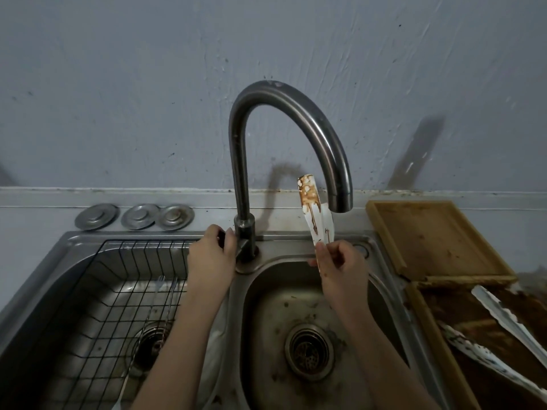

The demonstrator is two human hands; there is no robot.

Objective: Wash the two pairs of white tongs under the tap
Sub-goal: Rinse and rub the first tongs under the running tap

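My right hand (340, 264) holds one pair of white tongs (315, 211) upright over the right sink basin (299, 297). Brown sauce smears the tongs, and their tips rise just left of the tap's spout. My left hand (211, 253) grips the handle at the base of the curved steel tap (284, 119). No water runs from the spout. A second pair of white tongs (503, 332), also stained brown, lies on a wooden tray at the right.
A black wire basket (97, 291) with cutlery fills the left basin. Three metal sink plugs (136, 216) rest on the back ledge. Two wooden trays (429, 241) stand right of the sink, the nearer one smeared brown. A drain strainer (309, 350) sits in the right basin.
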